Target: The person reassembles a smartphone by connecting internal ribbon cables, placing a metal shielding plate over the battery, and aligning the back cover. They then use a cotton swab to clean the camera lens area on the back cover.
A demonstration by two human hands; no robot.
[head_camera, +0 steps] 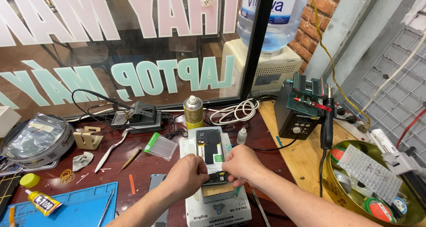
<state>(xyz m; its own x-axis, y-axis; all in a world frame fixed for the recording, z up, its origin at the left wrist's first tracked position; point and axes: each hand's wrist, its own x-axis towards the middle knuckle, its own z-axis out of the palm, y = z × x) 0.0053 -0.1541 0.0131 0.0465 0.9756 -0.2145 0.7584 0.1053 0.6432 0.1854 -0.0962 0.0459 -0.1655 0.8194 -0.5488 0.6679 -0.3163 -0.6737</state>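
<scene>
Opened phone point(209, 152), back cover off, lies on white heating pad point(217, 209). Left hand point(188, 176) and right hand point(240, 163) pinch its lower end; internals still exposed. Spray can point(193, 112) behind on tabletop point(137, 173).

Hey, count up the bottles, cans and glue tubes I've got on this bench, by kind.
Spray can: 1
Small white dropper bottle: 1
Glue tube with yellow cap: 1
Large water bottle: 1
Total: 4
</scene>
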